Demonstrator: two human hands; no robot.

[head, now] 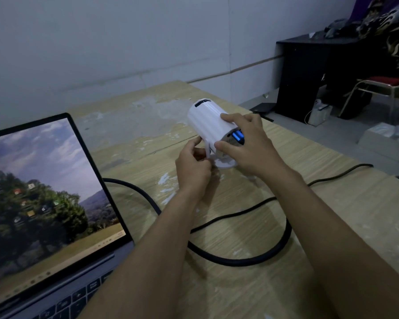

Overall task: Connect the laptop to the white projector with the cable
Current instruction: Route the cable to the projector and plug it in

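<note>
The white projector (205, 122) is a small cylinder on a round stand, tilted up toward the wall, in the middle of the wooden table (332, 215). Blue lights glow on its rear face. My right hand (247, 143) grips the rear end of its body. My left hand (194, 166) pinches the stand's upright arm on the left side. The open laptop (44, 199), screen lit with a landscape picture, stands at the left. A thick black cable (258, 259) loops from behind the laptop across the table under my arms. Where its ends sit is hidden.
A thinner black cord (339, 174) runs off the table's right edge. A black cabinet (309, 79), a chair with a red seat (387, 81) and a white box (387, 143) stand on the floor at the right. The wall is close behind the table.
</note>
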